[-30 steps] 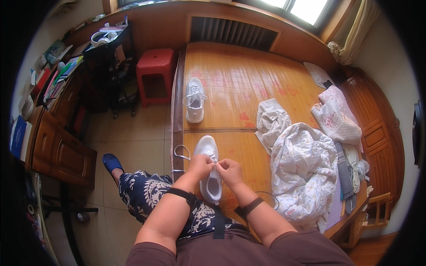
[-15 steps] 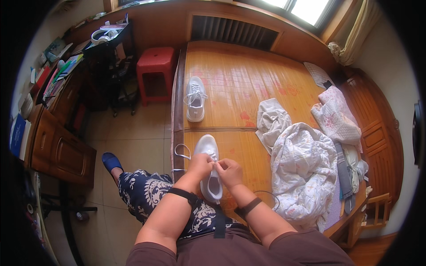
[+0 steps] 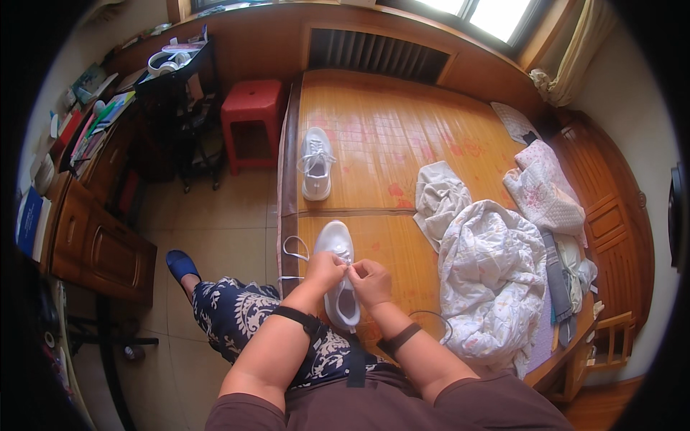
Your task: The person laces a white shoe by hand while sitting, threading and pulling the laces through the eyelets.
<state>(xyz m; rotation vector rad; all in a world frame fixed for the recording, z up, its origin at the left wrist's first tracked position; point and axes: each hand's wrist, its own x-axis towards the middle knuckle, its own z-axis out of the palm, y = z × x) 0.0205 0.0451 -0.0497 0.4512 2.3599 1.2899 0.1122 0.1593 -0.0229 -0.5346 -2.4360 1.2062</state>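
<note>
A white sneaker (image 3: 333, 235) lies on the mat in front of me, toe pointing away. Over its lacing, my left hand (image 3: 327, 270) and my right hand (image 3: 371, 281) meet with fingertips pinched together. Both appear closed on the white shoelace, though the bit between the fingers is mostly hidden. A loose loop of shoelace (image 3: 295, 248) trails to the left of the shoe, near the bed's edge. Farther off stands a second white sneaker (image 3: 316, 164), its laces threaded across the top and its toe also away from me.
The bed's woven mat (image 3: 381, 158) carries a crumpled white quilt (image 3: 492, 287) and a beige cloth (image 3: 442, 197) to the right. A thin dark cable (image 3: 435, 313) curves beside my right wrist. Left of the bed are a red stool (image 3: 251, 115) and a wooden desk (image 3: 104, 241).
My hands have barely shifted and remain pinched at the sneaker's lacing. The whole picture sits slightly lower.
</note>
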